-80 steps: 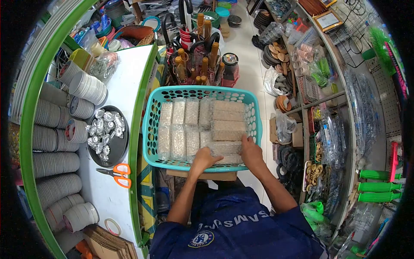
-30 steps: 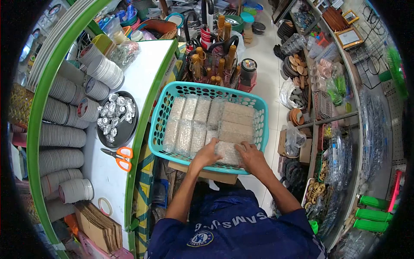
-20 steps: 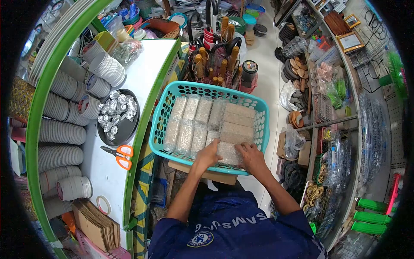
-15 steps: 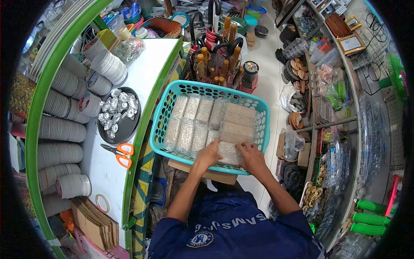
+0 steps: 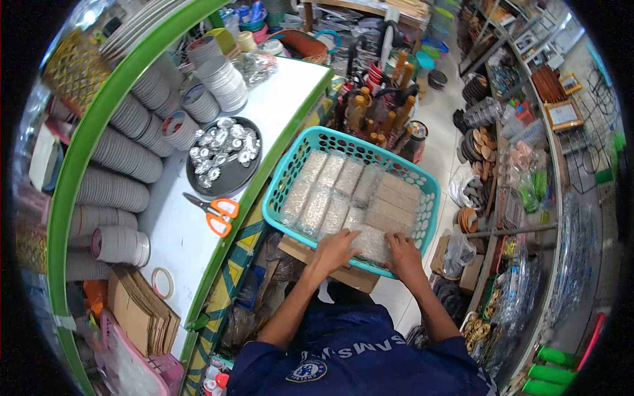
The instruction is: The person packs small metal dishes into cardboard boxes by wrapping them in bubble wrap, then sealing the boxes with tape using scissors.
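A turquoise plastic basket point(image 5: 272, 210) with holes in its walls holds several bubble-wrapped blocks point(image 5: 314, 204) set in rows. Brown-looking wrapped blocks point(image 5: 396, 198) lie on its right side. At the near right corner, one bubble-wrapped packet point(image 5: 372, 243) sits between my two hands. My left hand point(image 5: 335, 253) grips its left end, fingers curled over the basket's near rim. My right hand point(image 5: 404, 255) holds the right end with bent fingers. The packet's underside and my thumbs' full contact are hidden.
On the white counter point(image 5: 168, 228) at left lie orange-handled scissors point(image 5: 218, 214), a dark pan point(image 5: 247, 168) of shiny foil-like pieces, a tape roll point(image 5: 162, 282) and cardboard sheets point(image 5: 142, 317). Stacked white cups point(image 5: 119, 188) line its back. Shelves point(image 5: 492, 218) of goods stand right.
The head view has turned, so the counter and basket appear further right and tilted. Both hands stay at the same packet in the basket's near right corner.
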